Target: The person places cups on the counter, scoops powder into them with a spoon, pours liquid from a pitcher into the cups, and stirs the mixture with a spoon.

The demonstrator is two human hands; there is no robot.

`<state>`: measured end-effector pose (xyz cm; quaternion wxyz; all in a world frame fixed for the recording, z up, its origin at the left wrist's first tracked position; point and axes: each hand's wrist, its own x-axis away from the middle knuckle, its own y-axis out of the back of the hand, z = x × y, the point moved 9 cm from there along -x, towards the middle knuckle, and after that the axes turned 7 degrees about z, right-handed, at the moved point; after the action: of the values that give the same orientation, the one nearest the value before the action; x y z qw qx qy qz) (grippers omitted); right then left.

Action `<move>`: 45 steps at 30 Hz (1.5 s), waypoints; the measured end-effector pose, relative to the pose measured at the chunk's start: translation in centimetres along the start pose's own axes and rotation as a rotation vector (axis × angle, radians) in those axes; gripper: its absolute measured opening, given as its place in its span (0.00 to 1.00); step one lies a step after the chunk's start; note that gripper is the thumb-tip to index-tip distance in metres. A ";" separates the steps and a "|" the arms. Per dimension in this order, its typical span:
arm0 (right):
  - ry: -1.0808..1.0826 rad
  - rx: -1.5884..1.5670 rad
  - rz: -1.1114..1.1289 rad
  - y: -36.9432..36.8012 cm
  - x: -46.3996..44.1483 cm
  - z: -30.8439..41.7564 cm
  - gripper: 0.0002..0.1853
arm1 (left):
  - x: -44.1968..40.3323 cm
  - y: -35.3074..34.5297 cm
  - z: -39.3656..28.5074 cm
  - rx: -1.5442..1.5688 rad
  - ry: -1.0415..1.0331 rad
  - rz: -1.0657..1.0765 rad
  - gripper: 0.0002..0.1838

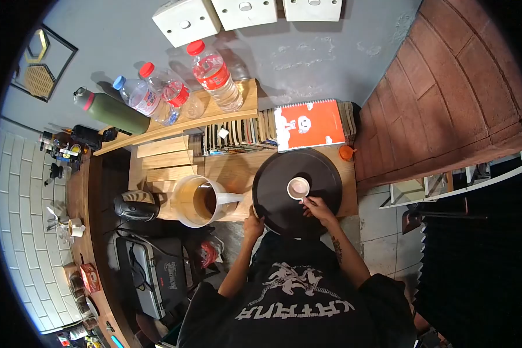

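Right hand at a small cup on a round tray, left hand at the tray's rim

Nearest is the person's black printed T-shirt (298,296). The left hand (253,225) is mostly closed at the near left edge of the large, round, black tray (278,209), fingers bent at its rim; how firmly it grips cannot be told. The right hand (317,210) is partly closed, its fingertips drawn together at the near right side of the small, round, pale cup (298,188). The cup stands upright right of the tray's middle, mouth up, its inside pinkish; whether that is liquid cannot be told. From above, both cup and tray look round, with no clear long axis.

Left of the tray stands a large, translucent plastic pitcher (195,200), open top up, handle pointing right toward the tray. Farther left is a black electric kettle (137,205).

Beyond the tray, a red-and-white spiral notebook (310,125) lies by a row of books (238,136), with a small orange object (346,152) at its near right. On the wooden shelf (247,104), far left, are three clear plastic bottles (217,81) and a green flask (113,111).
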<state>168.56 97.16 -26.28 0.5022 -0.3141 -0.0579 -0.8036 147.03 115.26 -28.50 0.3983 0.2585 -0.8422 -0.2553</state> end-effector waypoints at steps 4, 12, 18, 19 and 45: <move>0.033 0.057 0.007 0.1 0.1 -0.4 0.17 | 0.1 -1.6 0.8 0.053 0.068 0.064 0.49; 0.282 0.074 -0.027 0.8 2.6 1.8 0.13 | 0.8 0.5 -1.5 -0.056 -0.100 -0.019 0.47; 0.388 0.099 0.038 0.0 5.8 6.0 0.13 | 2.0 3.2 -8.3 0.010 -0.249 0.056 0.41; 0.386 0.100 0.041 -0.1 6.3 6.8 0.13 | 2.2 2.5 -10.1 0.201 -0.306 0.259 0.38; 0.729 0.465 0.024 -4.3 16.0 19.7 0.12 | 9.4 4.5 -27.1 1.463 -0.352 0.494 0.36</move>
<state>168.93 95.00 -0.65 0.5567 0.1113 -0.0526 -0.8215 162.58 106.52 -5.55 0.0332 0.2161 -0.8799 0.4218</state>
